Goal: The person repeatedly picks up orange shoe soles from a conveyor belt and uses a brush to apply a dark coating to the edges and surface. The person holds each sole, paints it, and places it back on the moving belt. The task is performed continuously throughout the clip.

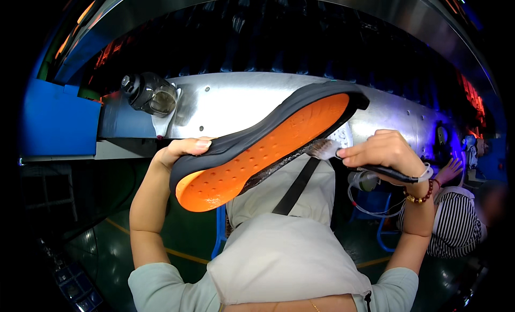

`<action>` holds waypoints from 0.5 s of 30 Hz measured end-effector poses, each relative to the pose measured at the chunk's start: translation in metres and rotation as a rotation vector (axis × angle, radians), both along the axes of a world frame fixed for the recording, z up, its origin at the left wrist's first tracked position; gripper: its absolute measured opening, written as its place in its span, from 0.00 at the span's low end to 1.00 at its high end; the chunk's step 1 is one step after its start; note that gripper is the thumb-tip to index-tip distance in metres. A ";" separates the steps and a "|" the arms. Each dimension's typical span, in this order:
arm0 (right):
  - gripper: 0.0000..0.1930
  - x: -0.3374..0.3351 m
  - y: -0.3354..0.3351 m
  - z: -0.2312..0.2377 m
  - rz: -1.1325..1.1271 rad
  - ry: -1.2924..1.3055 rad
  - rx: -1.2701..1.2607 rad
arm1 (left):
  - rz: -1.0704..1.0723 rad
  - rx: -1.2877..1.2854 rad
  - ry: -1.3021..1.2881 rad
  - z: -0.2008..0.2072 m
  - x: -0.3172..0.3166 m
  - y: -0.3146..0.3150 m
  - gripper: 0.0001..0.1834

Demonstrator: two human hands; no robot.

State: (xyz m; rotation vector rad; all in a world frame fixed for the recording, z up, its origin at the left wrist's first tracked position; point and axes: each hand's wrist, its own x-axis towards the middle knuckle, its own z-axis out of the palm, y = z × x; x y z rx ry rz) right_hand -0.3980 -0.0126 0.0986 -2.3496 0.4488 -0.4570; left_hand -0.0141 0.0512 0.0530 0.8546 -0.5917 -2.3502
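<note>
Shoe sole: a long moulded shoe sole [268, 143] is held up before the chest, tilted so that its toe end rises to the upper right and its heel end drops to the lower left.
Sole material: a smooth dark grey rim is seen round a bright orange inner face, which is dotted with small shallow dimples; the outline is curved and rounded at both ends.
Left hand: the left hand [179, 150] is closed on the heel end of the sole, the thumb laid flat along the grey rim; the fingers are hidden behind the sole.
Right hand: the right hand [383, 150] is clamped on a brush [343, 156], the fingers wrapped over its dark slim handle.
Brush: pale bristles are pressed against the lower edge of the sole, just right of its middle; the handle runs back under the palm toward the wrist.
Wrist: a string of dark red beads [421, 195] is worn below the right hand.
Apron: a cream cloth apron [284, 253] with a black strap is seen beneath the sole.
Background: a curved, riveted metal panel [236, 100] is seen behind the sole.
Hard to make out: the lower edge of the sole, where a dark mottled strip shows, cannot be told clearly.
Neighbour: a person's hand [449, 170] and striped sleeve are cut off at the right.
</note>
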 end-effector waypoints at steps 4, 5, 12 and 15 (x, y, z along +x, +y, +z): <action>0.09 0.005 -0.009 0.018 0.032 0.048 -0.028 | 0.023 0.033 0.045 0.007 -0.006 0.003 0.23; 0.09 0.006 -0.013 0.019 -0.008 -0.009 -0.045 | 0.002 0.023 0.090 0.005 -0.006 0.002 0.23; 0.11 0.010 -0.015 0.013 -0.083 -0.125 0.302 | 0.186 0.045 0.012 0.000 -0.016 0.002 0.23; 0.11 0.044 0.004 -0.002 -0.086 -0.442 0.670 | 0.329 0.125 0.212 -0.031 -0.051 -0.007 0.23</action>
